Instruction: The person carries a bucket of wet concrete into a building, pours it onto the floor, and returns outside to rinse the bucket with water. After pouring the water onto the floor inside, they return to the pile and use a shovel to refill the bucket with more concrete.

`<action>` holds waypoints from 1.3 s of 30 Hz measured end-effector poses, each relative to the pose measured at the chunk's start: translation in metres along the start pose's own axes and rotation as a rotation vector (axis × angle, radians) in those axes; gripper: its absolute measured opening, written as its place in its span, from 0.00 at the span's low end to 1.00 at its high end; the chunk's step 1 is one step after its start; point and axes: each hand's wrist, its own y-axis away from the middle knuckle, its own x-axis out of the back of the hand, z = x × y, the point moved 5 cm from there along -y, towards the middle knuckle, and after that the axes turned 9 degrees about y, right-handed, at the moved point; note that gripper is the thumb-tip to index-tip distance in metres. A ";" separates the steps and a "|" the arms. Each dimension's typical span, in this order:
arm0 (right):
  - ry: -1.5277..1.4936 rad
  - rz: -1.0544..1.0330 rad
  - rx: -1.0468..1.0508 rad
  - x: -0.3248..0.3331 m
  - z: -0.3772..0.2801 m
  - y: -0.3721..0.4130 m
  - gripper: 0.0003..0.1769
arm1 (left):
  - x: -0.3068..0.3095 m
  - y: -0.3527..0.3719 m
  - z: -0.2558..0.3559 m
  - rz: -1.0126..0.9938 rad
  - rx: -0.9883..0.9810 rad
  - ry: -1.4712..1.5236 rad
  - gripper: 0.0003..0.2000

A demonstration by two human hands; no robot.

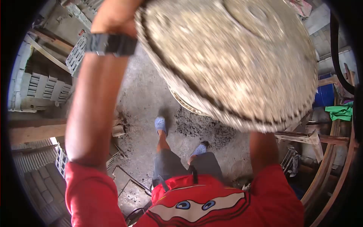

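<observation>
A large round, pale beige tray [227,72], woven-looking with a stitched rim, is held up in front of me, tilted and smeared by motion. Raised rings show on its face near the top. A second curved rim [185,104] peeks out beneath its lower edge. At the upper left, my left hand [119,17] grips the tray's edge, its fingers mostly hidden behind it; a black watch [109,44] is on that wrist. My right forearm [263,147] goes up behind the tray's lower right side, which hides the right hand completely.
The grey concrete floor [141,83] has dark crumbs scattered around my feet in blue clogs [160,123]. Wooden beams [38,130] and perforated blocks [47,87] line the left. At right stand a timber frame [325,162], a blue drum [324,94] and a green cloth [339,112].
</observation>
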 end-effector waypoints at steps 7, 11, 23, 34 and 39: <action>-0.363 0.042 -0.169 -0.086 0.005 -0.053 0.60 | 0.099 -0.043 -0.011 0.192 -0.186 -0.691 0.27; 0.016 0.304 -0.264 -0.021 0.112 0.067 0.63 | 0.359 0.092 -0.103 0.533 -0.211 -0.787 0.30; 0.235 0.426 -0.925 0.156 0.309 0.478 0.21 | 0.525 0.836 -0.261 0.679 1.460 -1.114 0.23; 0.509 -0.054 0.053 -0.123 0.083 0.191 0.35 | 0.530 0.366 -0.148 0.047 0.034 -1.503 0.12; 0.538 -0.040 -0.209 -0.149 0.149 0.134 0.37 | 0.518 0.247 -0.142 0.156 0.331 -1.168 0.17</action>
